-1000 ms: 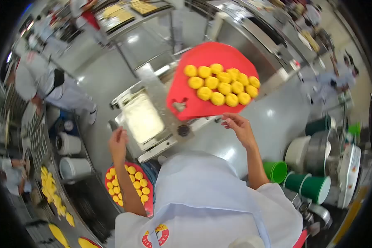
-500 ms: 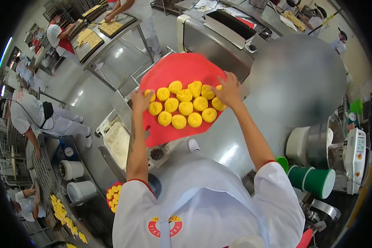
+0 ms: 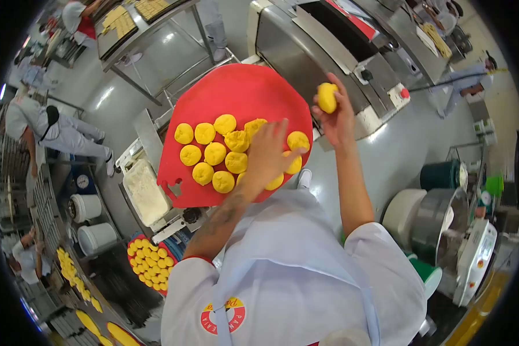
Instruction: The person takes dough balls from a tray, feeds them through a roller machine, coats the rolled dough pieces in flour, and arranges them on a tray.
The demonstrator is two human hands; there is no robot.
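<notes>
Yellow dough balls (image 3: pixel 215 153) lie in loose rows on a red round board (image 3: pixel 242 89) in front of me. Above the board's right edge, my right hand (image 3: pixel 339 118) holds up one dough ball (image 3: pixel 327 98) between thumb and fingers. My left hand (image 3: pixel 268 151) reaches over the right half of the rows, its fingers stretched out and thumb apart. It partly covers several balls, and whether it touches one I cannot tell. Two rougher, torn-looking dough pieces (image 3: pixel 236 141) sit just left of its fingers.
A tub of white flour (image 3: pixel 146 193) stands left of the board. Below it is another red board with many dough balls (image 3: pixel 150 262). A steel machine (image 3: pixel 294 43) stands behind, a mixer bowl (image 3: pixel 438 219) to the right. Co-workers (image 3: pixel 57 124) stand at the left.
My right hand has lifted a dough ball off the board, up and to the right. The left hand has left the board's left side and moved right over the balls. The view has shifted.
</notes>
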